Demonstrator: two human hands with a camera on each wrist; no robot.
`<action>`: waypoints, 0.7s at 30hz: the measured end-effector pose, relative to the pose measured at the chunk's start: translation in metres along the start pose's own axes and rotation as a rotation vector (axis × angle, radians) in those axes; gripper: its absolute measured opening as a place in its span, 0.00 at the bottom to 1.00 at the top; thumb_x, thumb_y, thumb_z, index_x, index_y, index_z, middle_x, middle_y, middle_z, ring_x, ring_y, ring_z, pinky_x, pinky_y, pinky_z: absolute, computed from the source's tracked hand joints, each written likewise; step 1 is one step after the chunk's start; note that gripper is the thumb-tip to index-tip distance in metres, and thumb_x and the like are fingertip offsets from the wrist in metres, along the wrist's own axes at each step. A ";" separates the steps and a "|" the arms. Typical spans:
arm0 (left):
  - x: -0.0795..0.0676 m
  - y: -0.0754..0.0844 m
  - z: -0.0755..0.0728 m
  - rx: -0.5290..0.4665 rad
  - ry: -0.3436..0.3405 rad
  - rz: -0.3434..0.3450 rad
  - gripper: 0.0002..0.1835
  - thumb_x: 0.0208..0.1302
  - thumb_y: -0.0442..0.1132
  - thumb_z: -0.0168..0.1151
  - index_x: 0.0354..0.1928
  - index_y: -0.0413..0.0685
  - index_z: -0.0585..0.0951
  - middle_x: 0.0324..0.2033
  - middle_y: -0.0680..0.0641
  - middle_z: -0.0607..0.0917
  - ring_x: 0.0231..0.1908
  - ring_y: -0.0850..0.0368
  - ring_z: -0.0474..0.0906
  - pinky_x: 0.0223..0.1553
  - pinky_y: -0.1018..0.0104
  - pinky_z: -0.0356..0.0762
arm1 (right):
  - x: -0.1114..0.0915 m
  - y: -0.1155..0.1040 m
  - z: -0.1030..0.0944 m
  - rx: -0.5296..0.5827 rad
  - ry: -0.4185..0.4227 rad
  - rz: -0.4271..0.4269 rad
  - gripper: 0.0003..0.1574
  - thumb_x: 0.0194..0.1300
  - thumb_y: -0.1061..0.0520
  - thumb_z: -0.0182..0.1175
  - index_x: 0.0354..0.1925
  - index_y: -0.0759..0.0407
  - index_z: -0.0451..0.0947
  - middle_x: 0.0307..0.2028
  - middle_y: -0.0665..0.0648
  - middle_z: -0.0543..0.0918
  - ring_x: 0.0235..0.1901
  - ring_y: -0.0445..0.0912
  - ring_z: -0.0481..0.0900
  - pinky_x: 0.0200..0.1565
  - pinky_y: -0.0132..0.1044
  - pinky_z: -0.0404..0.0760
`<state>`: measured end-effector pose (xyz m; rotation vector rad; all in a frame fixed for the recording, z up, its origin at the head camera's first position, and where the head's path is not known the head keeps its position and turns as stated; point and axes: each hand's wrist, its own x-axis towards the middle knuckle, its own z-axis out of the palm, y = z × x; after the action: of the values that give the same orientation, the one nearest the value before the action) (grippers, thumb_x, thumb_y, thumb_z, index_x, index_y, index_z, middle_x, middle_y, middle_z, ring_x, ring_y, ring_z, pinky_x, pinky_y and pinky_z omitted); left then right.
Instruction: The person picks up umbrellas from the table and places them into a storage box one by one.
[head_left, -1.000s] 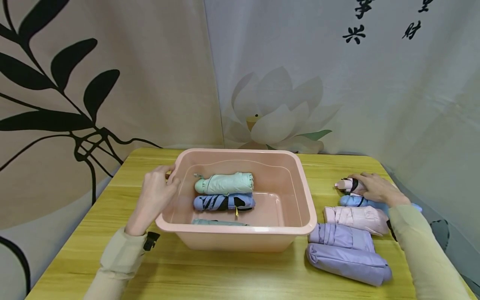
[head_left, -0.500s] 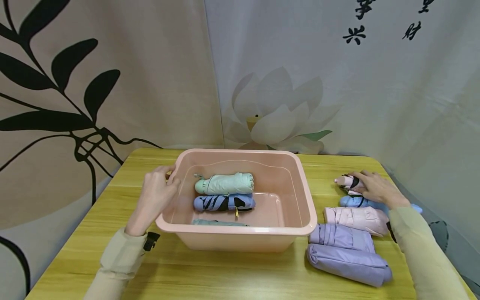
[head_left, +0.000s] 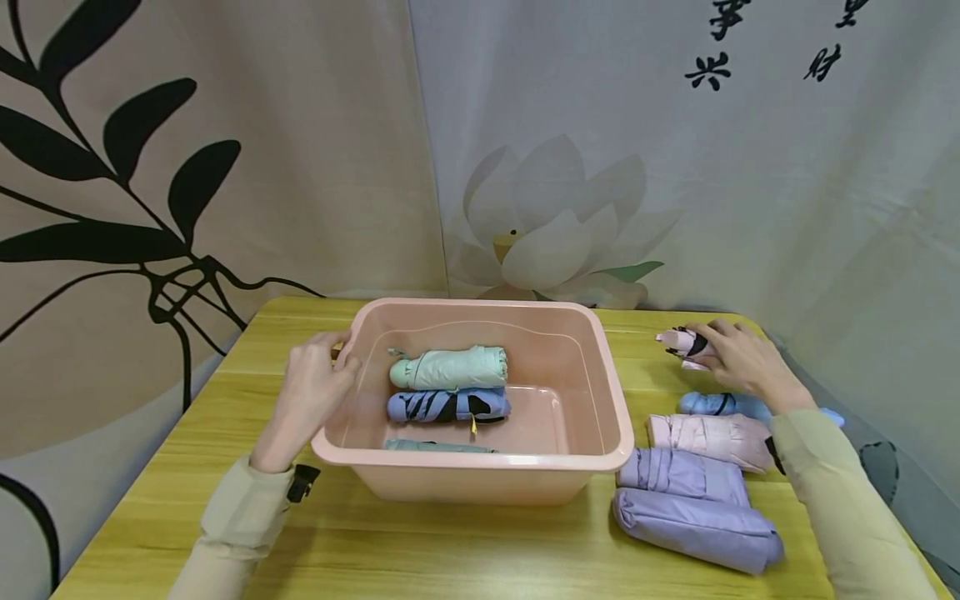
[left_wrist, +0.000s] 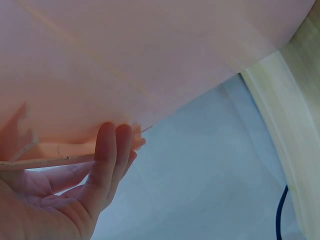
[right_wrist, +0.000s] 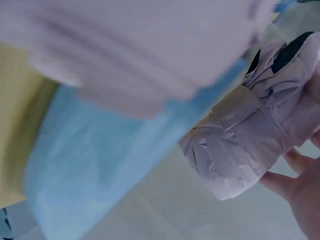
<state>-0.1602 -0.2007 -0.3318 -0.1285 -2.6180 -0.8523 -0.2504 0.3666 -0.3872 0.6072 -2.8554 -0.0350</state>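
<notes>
My left hand (head_left: 315, 392) grips the left rim of a pink plastic basin (head_left: 472, 461); in the left wrist view its fingers (left_wrist: 106, 155) curl up under the rim. At the far right of the table my right hand (head_left: 750, 364) holds a folded pale pink umbrella (head_left: 684, 342) with black markings. The right wrist view has that umbrella (right_wrist: 240, 135) between thumb and fingers, partly covered by the hand. Inside the basin lie a mint green folded umbrella (head_left: 453, 367), a blue one with black stripes (head_left: 420, 406) and a grey-green one (head_left: 435, 446), mostly hidden by the front wall.
Right of the basin, a light blue umbrella (head_left: 708, 403), a pale pink one (head_left: 708, 437) and two lavender ones, an upper (head_left: 682, 473) and a lower (head_left: 693, 525), lie in a column on the wooden table (head_left: 450, 550). A printed curtain (head_left: 337, 167) hangs behind.
My right hand has lifted the pink umbrella with black markings and shifted it back and slightly left, away from the light blue one. The left hand and basin stay put.
</notes>
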 end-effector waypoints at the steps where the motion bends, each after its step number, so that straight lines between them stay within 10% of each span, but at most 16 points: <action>1: 0.000 0.000 0.000 0.000 -0.001 -0.001 0.21 0.59 0.31 0.55 0.53 0.24 0.76 0.47 0.25 0.80 0.27 0.46 0.79 0.17 0.72 0.69 | 0.001 -0.002 -0.002 -0.005 0.010 -0.003 0.32 0.59 0.55 0.62 0.62 0.56 0.68 0.50 0.68 0.77 0.46 0.68 0.73 0.42 0.66 0.73; 21: 0.000 0.000 0.000 0.004 -0.009 -0.012 0.21 0.59 0.31 0.54 0.53 0.24 0.76 0.47 0.26 0.80 0.27 0.47 0.79 0.18 0.71 0.69 | 0.029 -0.054 -0.057 -0.107 0.308 -0.171 0.31 0.54 0.57 0.65 0.58 0.50 0.72 0.46 0.63 0.78 0.41 0.63 0.77 0.20 0.56 0.75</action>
<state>-0.1600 -0.2010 -0.3317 -0.1152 -2.6313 -0.8525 -0.2423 0.3064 -0.3296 0.7604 -2.4829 -0.1118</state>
